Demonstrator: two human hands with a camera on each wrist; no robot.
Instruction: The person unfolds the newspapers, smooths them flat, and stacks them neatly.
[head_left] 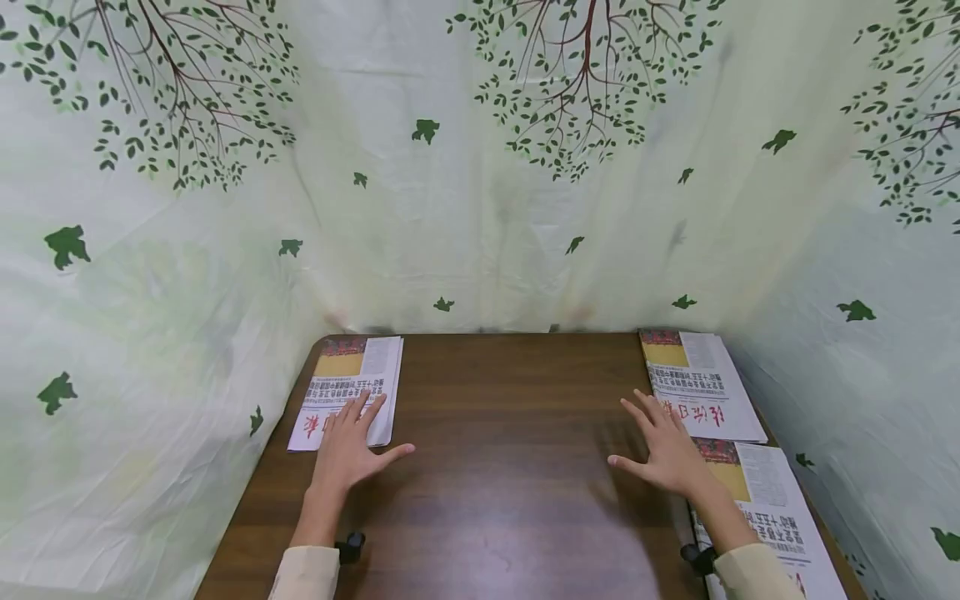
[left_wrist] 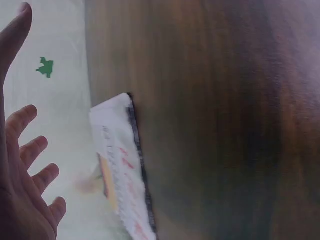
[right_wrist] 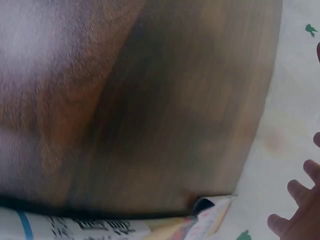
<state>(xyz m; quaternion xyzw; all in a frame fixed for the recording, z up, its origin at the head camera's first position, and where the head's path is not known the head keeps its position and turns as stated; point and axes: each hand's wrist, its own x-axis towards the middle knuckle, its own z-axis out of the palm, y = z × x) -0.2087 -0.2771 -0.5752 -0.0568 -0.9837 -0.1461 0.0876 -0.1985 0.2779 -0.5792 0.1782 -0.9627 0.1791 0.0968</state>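
My left hand [head_left: 348, 450] is held with fingers spread over the lower part of a folded newspaper [head_left: 382, 385] at the table's far left, its thumb pointing right. In the left wrist view that newspaper [left_wrist: 122, 165] lies beyond the spread fingers [left_wrist: 34, 152]. On the other side, my right hand [head_left: 663, 450] has its fingers spread as well, beside the left edge of a newspaper [head_left: 708, 385] at the far right. Its forearm crosses over a nearer newspaper [head_left: 780, 500]. Nothing is held in either hand.
The brown wooden table [head_left: 502, 467] stretches between the newspapers. A pale sheet [head_left: 510, 242] printed with trees and green leaves hangs behind the table and along both sides. Dark straps [head_left: 350, 547] sit on both wrists below cream sleeves [head_left: 306, 573].
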